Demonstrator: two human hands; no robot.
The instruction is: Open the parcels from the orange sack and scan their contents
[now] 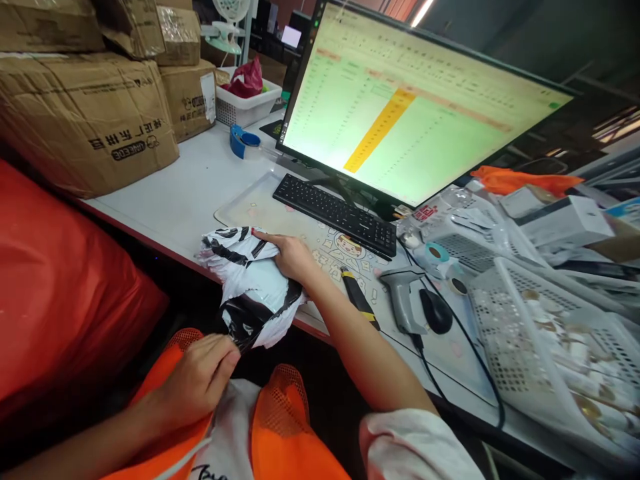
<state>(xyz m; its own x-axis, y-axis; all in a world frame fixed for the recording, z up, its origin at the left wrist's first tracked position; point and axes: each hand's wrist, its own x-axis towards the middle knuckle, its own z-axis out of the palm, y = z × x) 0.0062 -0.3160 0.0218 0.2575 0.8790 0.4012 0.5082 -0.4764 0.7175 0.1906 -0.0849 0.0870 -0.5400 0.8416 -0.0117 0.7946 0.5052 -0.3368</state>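
While a red sack (pixel 65 293) bulges against the front edge of the bench (pixel 160 197) at far left, stacked cardboard boxes (pixel 85 123) fill the corner behind it. Between these boxes and the work lies a bare stretch of white bench top, the widest free room in view, reaching back to a blue tape dispenser (pixel 245 141) and a white basket (pixel 243 107). Just off the front edge, above the lap, the left hand (pixel 207 370) is closed, thumb against curled fingers, pinching the lower corner of a black-and-white wrapped package (pixel 263 287). The package straddles the edge, its upper part over the bench and its lower corner out over the dark gap. The right hand (pixel 295 257) lies along its upper right side, index finger stretched across the wrap; its thumb and other fingers are hidden, so whether it grips I cannot tell. Past it, a keyboard (pixel 335 213) under the monitor (pixel 425 113) bounds a narrow strip of mat (pixel 310 230). Farther right, room tightens: a cutter (pixel 357 293), scanner (pixel 403 300) and mouse (pixel 436 311) sit close together, then a perforated basket (pixel 493 327) crowds the bench.
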